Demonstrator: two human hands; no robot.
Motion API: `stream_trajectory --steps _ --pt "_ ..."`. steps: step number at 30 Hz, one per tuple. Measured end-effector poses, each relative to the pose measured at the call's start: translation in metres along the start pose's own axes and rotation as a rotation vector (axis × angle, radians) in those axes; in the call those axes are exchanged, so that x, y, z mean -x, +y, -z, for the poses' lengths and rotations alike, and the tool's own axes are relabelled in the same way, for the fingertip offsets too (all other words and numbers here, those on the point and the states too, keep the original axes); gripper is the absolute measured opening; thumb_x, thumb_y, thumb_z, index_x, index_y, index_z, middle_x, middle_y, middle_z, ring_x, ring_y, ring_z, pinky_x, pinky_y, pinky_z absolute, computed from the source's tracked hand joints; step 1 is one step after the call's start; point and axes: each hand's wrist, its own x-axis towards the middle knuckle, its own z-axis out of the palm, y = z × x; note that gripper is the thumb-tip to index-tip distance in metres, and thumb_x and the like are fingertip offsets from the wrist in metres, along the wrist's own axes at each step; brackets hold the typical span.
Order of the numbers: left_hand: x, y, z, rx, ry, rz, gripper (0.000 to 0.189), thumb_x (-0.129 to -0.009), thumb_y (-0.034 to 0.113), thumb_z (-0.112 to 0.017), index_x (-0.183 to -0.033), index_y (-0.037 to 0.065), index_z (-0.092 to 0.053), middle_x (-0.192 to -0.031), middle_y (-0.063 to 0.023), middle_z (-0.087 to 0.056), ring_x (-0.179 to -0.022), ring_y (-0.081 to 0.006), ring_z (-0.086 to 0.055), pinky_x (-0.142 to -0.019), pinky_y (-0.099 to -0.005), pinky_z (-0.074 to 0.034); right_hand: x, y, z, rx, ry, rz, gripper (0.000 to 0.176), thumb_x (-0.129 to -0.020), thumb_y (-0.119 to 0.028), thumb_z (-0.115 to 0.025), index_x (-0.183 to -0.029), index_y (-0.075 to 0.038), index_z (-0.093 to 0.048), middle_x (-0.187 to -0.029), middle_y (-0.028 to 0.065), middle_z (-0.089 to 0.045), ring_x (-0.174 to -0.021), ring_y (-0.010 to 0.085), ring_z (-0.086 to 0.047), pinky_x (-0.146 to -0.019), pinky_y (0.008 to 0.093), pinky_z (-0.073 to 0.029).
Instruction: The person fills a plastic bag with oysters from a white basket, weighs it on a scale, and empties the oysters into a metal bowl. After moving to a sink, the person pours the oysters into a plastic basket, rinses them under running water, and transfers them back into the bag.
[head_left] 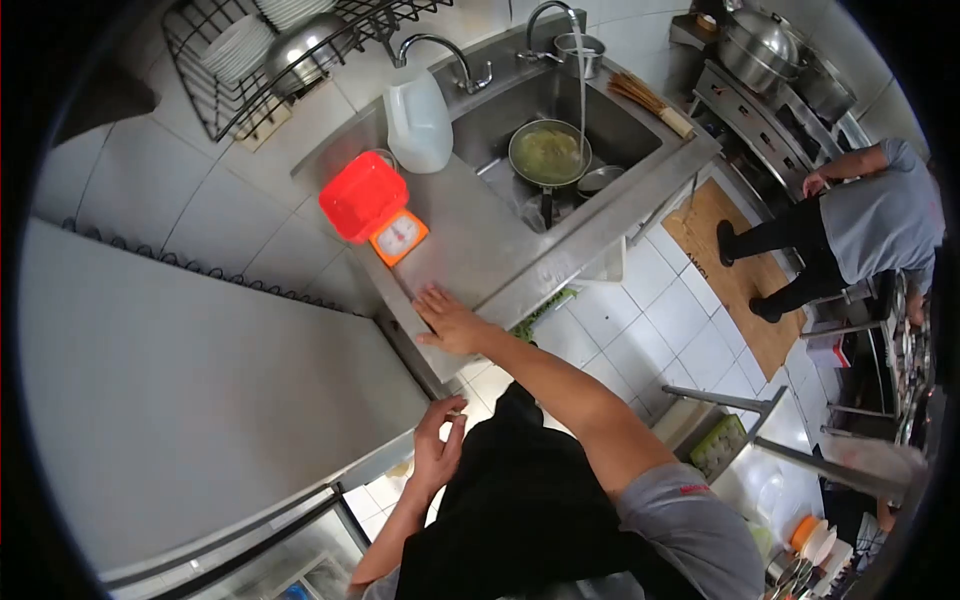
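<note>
My right hand [448, 322] lies flat with its fingers spread on the near left end of the steel counter [480, 225]. Below the counter edge, my left hand [438, 442] hangs in the air with bent, parted fingers and nothing in it. Beyond my right hand stands an orange kitchen scale [398, 236], with a red square basin [364, 197] beside it. A white plastic jug [418, 125] is behind them. In the sink [490, 130], water runs from a tap into a pan [549, 152] of cloudy yellowish liquid.
A dish rack [215, 95] with plates hangs at the upper left. A large white appliance [200, 400] fills the left. Wooden sticks [650, 103] lie right of the sink. At the right, a person [870, 215] stands on cardboard [745, 290] by a stove.
</note>
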Motion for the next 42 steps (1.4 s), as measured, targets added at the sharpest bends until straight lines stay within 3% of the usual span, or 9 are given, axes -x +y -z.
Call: stream_trajectory --steps 7,17,19,20,24,26,28,34,42 --pt "-0.078 -0.030 -0.030 -0.062 0.052 0.053 0.015 -0.094 0.001 -0.057 -0.107 0.002 -0.065 -0.098 -0.0119 -0.068 -0.088 -0.0231 -0.066 -0.080 -0.0332 -0.052 -0.021 0.098 0.059 0.214 -0.126 0.103 0.067 -0.097 -0.048 -0.047 -0.148 -0.006 -0.037 -0.161 0.0139 -0.021 -0.150 0.0312 -0.013 -0.122 0.0437 -0.009" --pt "-0.165 -0.054 -0.213 0.111 -0.699 0.281 0.042 -0.098 0.031 -0.056 -0.122 -0.003 -0.059 -0.115 -0.0195 -0.066 -0.109 -0.0315 -0.064 -0.096 -0.0377 -0.048 -0.022 0.177 0.110 0.283 0.128 0.116 0.063 -0.094 -0.039 -0.055 -0.142 0.001 -0.042 -0.155 0.0190 -0.032 -0.146 0.0340 -0.024 -0.120 0.0464 -0.016" --pt "-0.167 -0.143 -0.279 -0.224 -0.610 -0.571 0.051 -0.098 0.037 -0.055 -0.127 -0.005 -0.055 -0.120 -0.0245 -0.063 -0.115 -0.0361 -0.060 -0.100 -0.0382 -0.045 -0.017 0.215 0.138 0.503 0.201 0.077 0.059 -0.094 -0.039 -0.055 -0.139 -0.001 -0.047 -0.154 0.0193 -0.032 -0.144 0.0357 -0.027 -0.120 0.0477 -0.017" --pt "-0.183 -0.131 -0.300 0.155 -0.702 0.153 0.054 -0.098 0.039 -0.054 -0.125 -0.008 -0.054 -0.119 -0.0285 -0.062 -0.116 -0.0404 -0.057 -0.101 -0.0412 -0.044 -0.011 0.237 0.160 0.456 0.204 -0.032 0.056 -0.094 -0.038 -0.056 -0.136 -0.002 -0.050 -0.153 0.0193 -0.033 -0.143 0.0362 -0.030 -0.119 0.0474 -0.021" --pt "-0.236 -0.212 -0.387 0.175 -0.422 0.742 0.072 -0.091 0.053 -0.062 -0.139 0.004 -0.042 -0.127 -0.0202 -0.055 -0.108 -0.0337 -0.062 -0.081 -0.0484 -0.057 0.046 0.287 0.294 0.027 0.381 -0.101 0.042 -0.093 -0.028 -0.061 -0.126 -0.003 -0.057 -0.138 0.0196 -0.050 -0.126 0.0385 -0.050 -0.102 0.0440 -0.045" --pt "-0.201 -0.362 -0.449 0.371 -0.165 0.570 0.074 -0.090 0.051 -0.063 -0.142 0.005 -0.037 -0.128 -0.0193 -0.055 -0.107 -0.0358 -0.063 -0.081 -0.0515 -0.058 0.102 0.292 0.363 -0.107 0.442 -0.192 0.035 -0.092 -0.016 -0.064 -0.124 -0.005 -0.058 -0.133 0.0195 -0.054 -0.117 0.0372 -0.057 -0.096 0.0414 -0.050" --pt "-0.252 -0.284 -0.451 0.456 -0.060 0.944 0.073 -0.090 0.050 -0.063 -0.142 0.005 -0.037 -0.129 -0.0194 -0.055 -0.107 -0.0360 -0.063 -0.081 -0.0515 -0.058 0.176 0.300 0.405 -0.263 0.492 -0.357 0.029 -0.093 -0.006 -0.061 -0.121 0.000 -0.059 -0.122 0.0170 -0.062 -0.106 0.0284 -0.064 -0.090 0.0355 -0.052" --pt "-0.289 -0.246 -0.496 0.631 0.160 1.122 0.070 -0.091 0.047 -0.062 -0.142 0.006 -0.037 -0.129 -0.0197 -0.055 -0.107 -0.0366 -0.063 -0.080 -0.0515 -0.059 0.405 0.330 0.400 -0.434 0.480 -1.024 0.018 -0.098 -0.010 -0.057 -0.111 0.000 -0.063 -0.105 0.0073 -0.068 -0.093 0.0155 -0.064 -0.077 0.0288 -0.052" --pt "-0.306 -0.258 -0.537 0.826 0.323 1.132 0.067 -0.092 0.043 -0.061 -0.142 0.006 -0.037 -0.130 -0.0201 -0.054 -0.107 -0.0373 -0.064 -0.079 -0.0515 -0.059 0.436 0.334 0.348 -0.813 0.289 -1.045 0.020 -0.098 -0.010 -0.056 -0.116 -0.002 -0.061 -0.108 0.0078 -0.068 -0.093 0.0164 -0.067 -0.077 0.0287 -0.053"
